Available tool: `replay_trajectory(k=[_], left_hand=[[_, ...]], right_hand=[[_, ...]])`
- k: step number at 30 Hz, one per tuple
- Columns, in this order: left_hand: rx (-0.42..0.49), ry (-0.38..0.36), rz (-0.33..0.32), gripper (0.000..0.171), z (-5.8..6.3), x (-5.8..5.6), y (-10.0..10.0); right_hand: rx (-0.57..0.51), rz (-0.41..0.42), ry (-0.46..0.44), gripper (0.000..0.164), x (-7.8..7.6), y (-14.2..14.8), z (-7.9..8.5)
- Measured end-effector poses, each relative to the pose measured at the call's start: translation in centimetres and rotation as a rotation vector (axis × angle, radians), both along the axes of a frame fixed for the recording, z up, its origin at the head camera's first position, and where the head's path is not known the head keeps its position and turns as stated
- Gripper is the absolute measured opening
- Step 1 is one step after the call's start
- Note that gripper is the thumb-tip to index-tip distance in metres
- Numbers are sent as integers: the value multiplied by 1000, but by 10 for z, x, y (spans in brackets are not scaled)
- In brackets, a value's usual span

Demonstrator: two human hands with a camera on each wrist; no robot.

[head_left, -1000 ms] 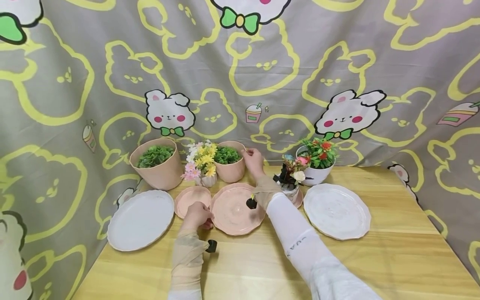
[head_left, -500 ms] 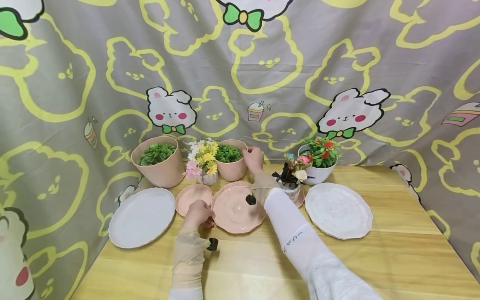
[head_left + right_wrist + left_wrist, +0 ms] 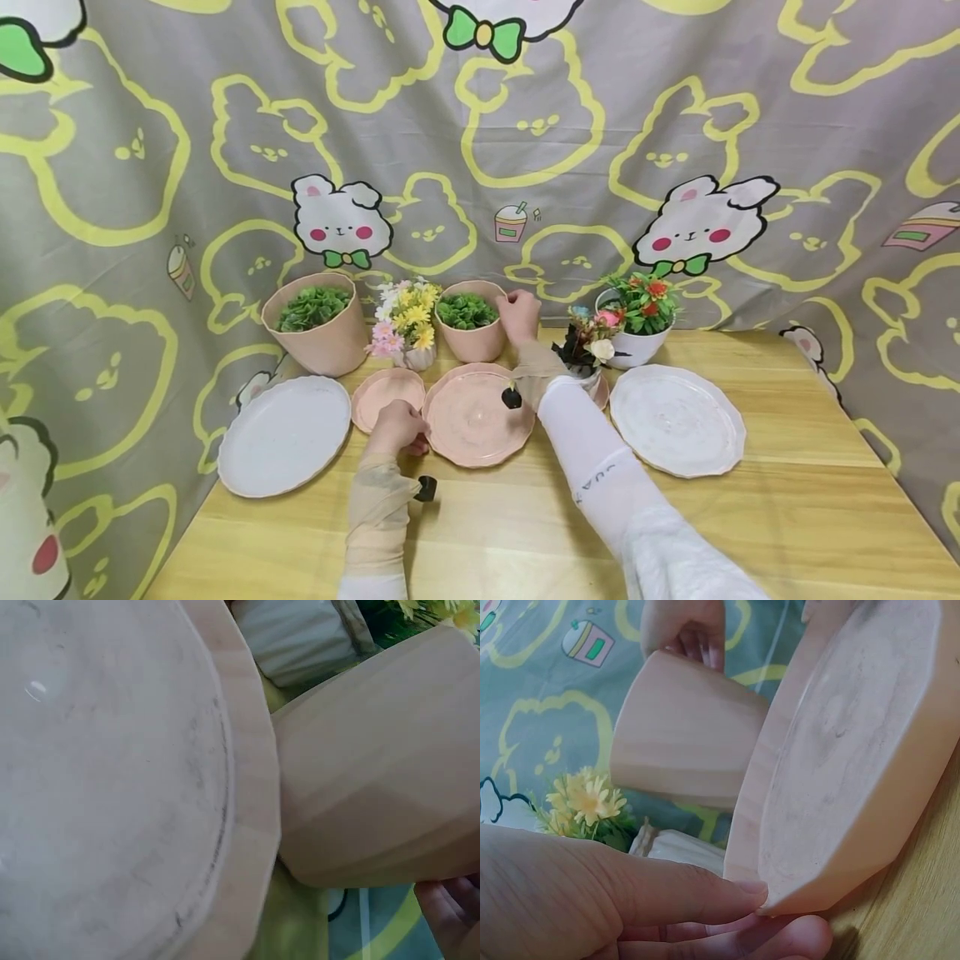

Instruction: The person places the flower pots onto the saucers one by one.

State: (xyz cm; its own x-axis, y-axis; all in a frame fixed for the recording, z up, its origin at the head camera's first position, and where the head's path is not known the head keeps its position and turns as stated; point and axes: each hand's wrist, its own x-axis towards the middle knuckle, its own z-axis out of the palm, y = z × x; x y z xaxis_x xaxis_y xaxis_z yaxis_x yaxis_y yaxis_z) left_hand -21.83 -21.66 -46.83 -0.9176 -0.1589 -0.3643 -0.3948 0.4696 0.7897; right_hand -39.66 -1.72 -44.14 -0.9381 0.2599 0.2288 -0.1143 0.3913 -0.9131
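At the back of the table, my right hand (image 3: 520, 317) pinches the right rim of a pink flower pot (image 3: 471, 340) with a leafy green plant (image 3: 467, 312) in it. In the right wrist view, only the fingers (image 3: 454, 904) show, at the pot's edge. My left hand (image 3: 399, 427) pinches the left edge of the larger pink plant saucer (image 3: 476, 417), which lies in front of that pot. The left wrist view shows the thumb (image 3: 705, 896) on the saucer's rim and the other fingers below. Beside this hand lies a small pink saucer (image 3: 386, 387), partly covered by it.
A bigger pink pot (image 3: 322, 346) and a white pot of daisies (image 3: 405, 321) stand at left. A dark-leaved pot of roses (image 3: 588, 350) and a white pot with red flowers (image 3: 637, 346) stand at right. Two white saucers (image 3: 285, 437) lie at the sides. A patterned curtain (image 3: 480, 133) hangs behind.
Over the last half second the right hand has shifted the pink flower pot slightly to the right, away from the daisies. The left hand stays at the saucer's edge.
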Motion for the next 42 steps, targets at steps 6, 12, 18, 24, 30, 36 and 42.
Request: replay_trajectory(k=[6,12,18,24,30,36,42], left_hand=[[-2,-2,-5,14,-1,0,0],[1,-5,-7,11,-2,-2,-1],[-11,-5,0,11,0,-3,-2],[-23,-4,-7,12,1,-3,-2],[-23,-10,-8,12,1,-1,-1],[-18,-25,-12,12,-2,-1,-2],[-2,-27,-13,8,-2,-1,-2]], right_hand=[[15,-5,54,17,-3,8,6],[-13,-8,52,19,2,15,18],[-6,9,60,21,13,19,29],[39,78,90,20,31,22,34],[99,149,104,21,48,24,34],[156,239,80,22,64,25,32],[195,293,75,19,77,25,27]])
